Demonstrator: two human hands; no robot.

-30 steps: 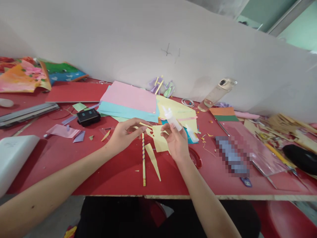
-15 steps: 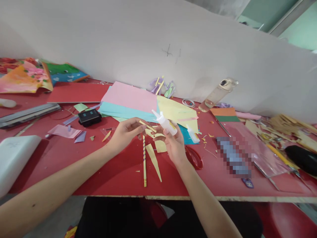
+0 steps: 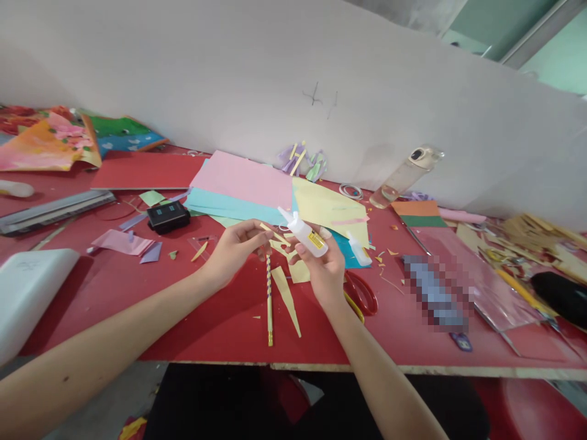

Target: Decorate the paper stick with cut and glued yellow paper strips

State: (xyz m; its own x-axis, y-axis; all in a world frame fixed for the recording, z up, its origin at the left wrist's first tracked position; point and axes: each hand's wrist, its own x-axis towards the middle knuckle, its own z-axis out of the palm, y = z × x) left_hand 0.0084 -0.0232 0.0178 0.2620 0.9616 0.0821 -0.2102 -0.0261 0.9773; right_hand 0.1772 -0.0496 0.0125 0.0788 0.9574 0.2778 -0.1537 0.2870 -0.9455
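Bottle of white plastic with a yellow label (image 3: 307, 234) rests within the right hand's (image 3: 328, 267) curled fingers, beyond and right of the purple-striped, pale-yellow pencil (image 3: 269, 308); above that pencil's far end, the left hand (image 3: 236, 249) pinches a slim pale-yellow strip (image 3: 277, 234).

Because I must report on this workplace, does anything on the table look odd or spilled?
Mainly the pixelated patch at right looks odd: its coarse blocks hide whatever lies there. Loose paper scraps are scattered about, untidy, but I see no spill.
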